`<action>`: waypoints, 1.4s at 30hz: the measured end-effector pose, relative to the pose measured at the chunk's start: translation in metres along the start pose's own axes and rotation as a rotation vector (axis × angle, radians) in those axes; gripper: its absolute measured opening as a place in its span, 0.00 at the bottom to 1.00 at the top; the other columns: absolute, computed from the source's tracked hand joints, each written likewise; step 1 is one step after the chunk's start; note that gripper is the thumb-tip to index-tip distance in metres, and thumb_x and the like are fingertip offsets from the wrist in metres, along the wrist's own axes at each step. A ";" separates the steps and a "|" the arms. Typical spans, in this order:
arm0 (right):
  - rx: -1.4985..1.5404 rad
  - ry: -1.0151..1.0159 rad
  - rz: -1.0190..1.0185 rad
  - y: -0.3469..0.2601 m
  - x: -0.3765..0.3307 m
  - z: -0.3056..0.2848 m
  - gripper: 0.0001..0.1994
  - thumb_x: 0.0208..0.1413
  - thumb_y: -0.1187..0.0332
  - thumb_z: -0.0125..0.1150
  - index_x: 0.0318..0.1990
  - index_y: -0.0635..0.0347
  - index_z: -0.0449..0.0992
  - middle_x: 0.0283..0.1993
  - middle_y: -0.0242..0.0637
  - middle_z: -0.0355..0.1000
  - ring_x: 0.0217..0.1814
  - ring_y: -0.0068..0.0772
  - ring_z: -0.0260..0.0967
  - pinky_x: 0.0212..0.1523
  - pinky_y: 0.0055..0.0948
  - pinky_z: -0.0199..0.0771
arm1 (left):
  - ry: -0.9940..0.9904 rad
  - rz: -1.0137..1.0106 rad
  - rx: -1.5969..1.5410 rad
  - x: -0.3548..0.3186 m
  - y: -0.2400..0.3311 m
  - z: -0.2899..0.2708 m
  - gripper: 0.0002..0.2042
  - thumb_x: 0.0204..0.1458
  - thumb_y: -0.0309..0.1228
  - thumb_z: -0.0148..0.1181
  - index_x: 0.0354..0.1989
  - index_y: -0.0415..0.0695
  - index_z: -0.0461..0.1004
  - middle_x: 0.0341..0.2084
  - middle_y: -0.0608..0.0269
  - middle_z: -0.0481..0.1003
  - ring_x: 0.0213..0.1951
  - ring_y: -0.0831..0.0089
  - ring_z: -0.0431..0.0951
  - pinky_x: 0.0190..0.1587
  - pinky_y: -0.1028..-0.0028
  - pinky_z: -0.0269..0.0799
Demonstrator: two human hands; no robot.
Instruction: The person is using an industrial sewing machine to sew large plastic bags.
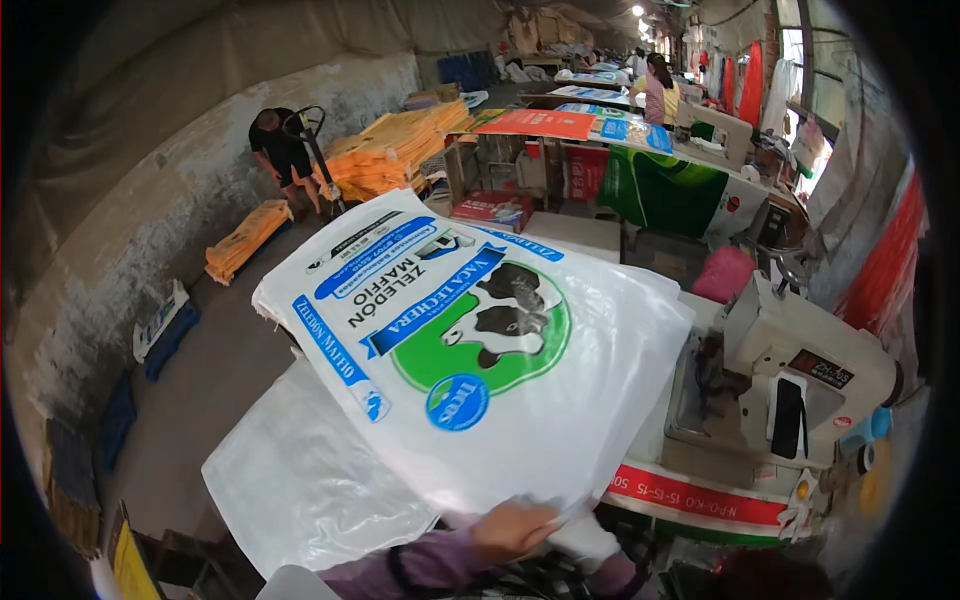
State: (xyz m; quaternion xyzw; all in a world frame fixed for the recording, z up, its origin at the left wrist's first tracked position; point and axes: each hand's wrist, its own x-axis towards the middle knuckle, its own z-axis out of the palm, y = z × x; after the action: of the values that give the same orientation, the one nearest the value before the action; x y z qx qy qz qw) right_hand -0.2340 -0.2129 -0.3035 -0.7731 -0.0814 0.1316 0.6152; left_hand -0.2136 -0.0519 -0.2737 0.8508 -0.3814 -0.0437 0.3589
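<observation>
A white printed sack [610,350] with a cow on a green patch and blue bands lies spread out before me. My left hand [515,532], its sleeve purple, is closed on the sack's near edge, where the material bunches up. Right beside it, my right hand [590,540] in a white glove is at the same edge; its fingers are hidden. Under the printed sack, to the left, a plain white sack [310,465] hangs out over the side. To the right stands a cream sewing machine [830,350] with a black phone [789,415] lying on it.
Tall stacks of orange sacks [395,145] stand at the back left, near a bent-over person [285,155] and a pallet-jack handle [318,150]. More bundles lie on the floor [215,350]. Beyond are further work tables, another sewing machine [712,135] and a person [660,95].
</observation>
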 end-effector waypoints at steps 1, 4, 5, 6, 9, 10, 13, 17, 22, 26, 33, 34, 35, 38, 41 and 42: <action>0.062 -0.115 -0.105 -0.005 0.002 0.006 0.30 0.48 0.66 0.61 0.59 0.65 0.59 0.60 0.47 0.60 0.64 0.43 0.53 0.66 0.34 0.48 | -0.049 0.063 -0.009 -0.022 -0.003 -0.013 0.08 0.54 0.35 0.55 0.34 0.44 0.67 0.20 0.53 0.70 0.24 0.54 0.71 0.26 0.59 0.65; -1.144 0.101 -0.467 -0.023 0.032 -0.032 0.27 0.55 0.63 0.56 0.60 0.65 0.59 0.61 0.48 0.60 0.66 0.42 0.53 0.67 0.41 0.50 | -0.180 0.033 0.036 -0.111 -0.007 -0.074 0.09 0.49 0.34 0.61 0.30 0.45 0.69 0.20 0.59 0.68 0.22 0.60 0.71 0.24 0.65 0.66; -0.832 0.212 -0.271 0.073 0.053 -0.079 0.23 0.59 0.58 0.42 0.56 0.64 0.65 0.58 0.50 0.63 0.63 0.45 0.57 0.66 0.36 0.53 | -0.191 0.069 0.080 -0.123 -0.003 -0.088 0.08 0.49 0.34 0.61 0.29 0.47 0.68 0.20 0.61 0.67 0.23 0.60 0.71 0.25 0.66 0.67; -0.060 0.275 -0.213 0.048 0.064 -0.120 0.18 0.59 0.74 0.47 0.57 0.65 0.62 0.55 0.44 0.66 0.60 0.39 0.61 0.61 0.36 0.62 | -0.210 -0.137 0.033 -0.144 0.006 -0.105 0.07 0.48 0.32 0.61 0.27 0.45 0.69 0.21 0.58 0.69 0.22 0.58 0.71 0.24 0.65 0.66; -0.775 0.871 -0.525 0.067 0.062 -0.174 0.18 0.53 0.70 0.57 0.51 0.64 0.68 0.52 0.45 0.67 0.53 0.43 0.65 0.56 0.35 0.64 | -0.159 -0.390 -0.053 -0.158 0.041 -0.135 0.07 0.46 0.31 0.64 0.26 0.44 0.71 0.20 0.58 0.71 0.20 0.61 0.71 0.22 0.66 0.65; -0.770 0.859 -0.535 0.068 0.063 -0.170 0.18 0.53 0.70 0.57 0.51 0.64 0.68 0.52 0.45 0.67 0.53 0.43 0.65 0.56 0.35 0.64 | -0.080 -0.465 -0.081 -0.156 0.046 -0.142 0.09 0.45 0.33 0.66 0.26 0.44 0.72 0.19 0.61 0.70 0.18 0.65 0.71 0.21 0.69 0.65; -0.512 1.080 -0.375 0.073 0.058 -0.163 0.18 0.52 0.69 0.58 0.50 0.65 0.68 0.52 0.44 0.66 0.55 0.43 0.62 0.56 0.37 0.61 | -0.077 -0.357 0.085 -0.149 0.040 -0.143 0.08 0.44 0.28 0.67 0.23 0.43 0.72 0.19 0.61 0.72 0.17 0.64 0.72 0.20 0.71 0.66; -0.414 1.339 -0.345 0.014 0.054 -0.153 0.15 0.50 0.73 0.56 0.48 0.64 0.70 0.53 0.46 0.66 0.60 0.49 0.58 0.60 0.39 0.58 | -0.025 -0.540 0.054 -0.152 0.040 -0.127 0.05 0.45 0.28 0.66 0.29 0.45 0.75 0.18 0.61 0.72 0.18 0.64 0.73 0.21 0.70 0.67; -1.062 0.468 -0.700 0.005 0.053 -0.210 0.12 0.43 0.77 0.54 0.39 0.58 0.75 0.55 0.35 0.67 0.63 0.48 0.56 0.63 0.42 0.58 | -0.073 -0.588 0.096 -0.174 0.027 -0.110 0.12 0.46 0.25 0.63 0.41 0.51 0.77 0.21 0.57 0.74 0.23 0.63 0.75 0.27 0.70 0.71; -1.048 0.146 -0.812 -0.036 0.030 -0.219 0.10 0.40 0.77 0.56 0.33 0.53 0.75 0.39 0.39 0.69 0.53 0.47 0.62 0.51 0.41 0.66 | 0.349 -0.660 0.413 -0.194 -0.042 -0.104 0.11 0.54 0.24 0.51 0.43 0.47 0.76 0.35 0.54 0.76 0.36 0.61 0.77 0.39 0.69 0.72; -0.430 0.006 -1.057 -0.139 -0.033 -0.087 0.12 0.33 0.79 0.59 0.32 0.68 0.75 0.27 0.41 0.71 0.31 0.39 0.72 0.32 0.32 0.75 | 1.125 0.029 0.110 0.128 -0.150 -0.316 0.09 0.55 0.26 0.48 0.41 0.36 0.73 0.37 0.58 0.75 0.42 0.64 0.73 0.50 0.67 0.67; -0.390 0.056 -0.963 -0.133 -0.037 -0.078 0.11 0.36 0.80 0.58 0.32 0.68 0.75 0.26 0.41 0.71 0.29 0.40 0.72 0.32 0.34 0.75 | 1.078 0.080 0.266 0.177 -0.162 -0.319 0.10 0.53 0.24 0.49 0.41 0.40 0.73 0.38 0.55 0.75 0.44 0.58 0.73 0.49 0.64 0.67; -0.371 0.117 -0.843 -0.120 -0.043 -0.075 0.10 0.38 0.81 0.57 0.33 0.68 0.75 0.26 0.41 0.71 0.28 0.40 0.71 0.31 0.35 0.75 | 0.942 0.077 0.620 0.233 -0.151 -0.298 0.12 0.52 0.23 0.47 0.43 0.43 0.73 0.39 0.50 0.74 0.44 0.54 0.73 0.48 0.63 0.68; -0.246 0.619 -0.323 -0.089 -0.062 -0.067 0.08 0.49 0.79 0.56 0.37 0.71 0.74 0.28 0.42 0.73 0.27 0.36 0.71 0.28 0.32 0.71 | 0.576 0.046 0.552 0.355 -0.129 -0.214 0.13 0.49 0.25 0.49 0.44 0.46 0.72 0.38 0.51 0.73 0.41 0.52 0.74 0.43 0.58 0.71; 0.215 0.912 -0.044 -0.052 -0.024 -0.056 0.08 0.53 0.76 0.57 0.38 0.71 0.74 0.30 0.42 0.74 0.29 0.30 0.71 0.29 0.29 0.69 | 0.116 0.232 0.684 0.364 -0.176 -0.114 0.15 0.55 0.28 0.43 0.50 0.50 0.69 0.46 0.50 0.71 0.46 0.55 0.74 0.45 0.59 0.72; 0.190 0.895 -0.050 -0.041 -0.022 -0.057 0.08 0.53 0.75 0.56 0.39 0.70 0.74 0.31 0.43 0.74 0.31 0.31 0.71 0.30 0.29 0.69 | 0.010 0.239 0.715 0.371 -0.177 -0.071 0.16 0.55 0.28 0.43 0.51 0.50 0.69 0.48 0.52 0.70 0.47 0.56 0.74 0.47 0.61 0.72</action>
State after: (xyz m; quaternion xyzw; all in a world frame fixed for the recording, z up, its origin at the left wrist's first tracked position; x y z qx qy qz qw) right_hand -0.2361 -0.2626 -0.2497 -0.6918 0.1863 -0.2235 0.6608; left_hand 0.1819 -0.1833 -0.2608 0.8721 -0.4674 0.1383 0.0438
